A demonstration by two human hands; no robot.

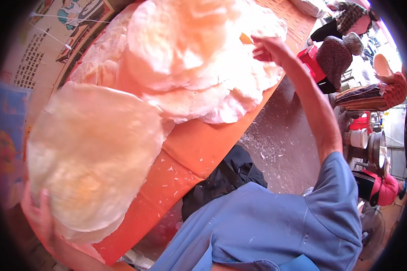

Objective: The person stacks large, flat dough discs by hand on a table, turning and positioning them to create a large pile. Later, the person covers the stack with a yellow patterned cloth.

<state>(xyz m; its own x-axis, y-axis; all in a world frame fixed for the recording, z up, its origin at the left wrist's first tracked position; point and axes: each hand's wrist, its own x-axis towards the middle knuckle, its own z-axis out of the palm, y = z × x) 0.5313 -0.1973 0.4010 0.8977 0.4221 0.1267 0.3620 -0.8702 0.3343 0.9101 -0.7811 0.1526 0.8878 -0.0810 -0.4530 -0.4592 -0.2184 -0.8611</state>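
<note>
A large, pale, round sheet like thin flatbread (pixel 95 153) lies at the left end of the table, with a second edge showing beneath it. My left hand (pixel 40 212) grips its near left edge, thumb against the surface and the other fingers partly hidden. Farther off, a heaped pile of similar thin sheets (pixel 176 90) glows pink-white in strong light. Over the pile's right side reaches my right hand (pixel 271 49), fingers apart and pointing left. I see nothing held in it; a small orange-yellow patch (pixel 245 39) shows by its fingertips.
The orange-covered table (pixel 185 149) runs diagonally, flecked with crumbs. A printed board (pixel 31 58) stands along the left. Dark cloth (pixel 226 176) sits below the table edge. Several people, including one in pink (pixel 384 187), and white buckets (pixel 358 138) are at the right.
</note>
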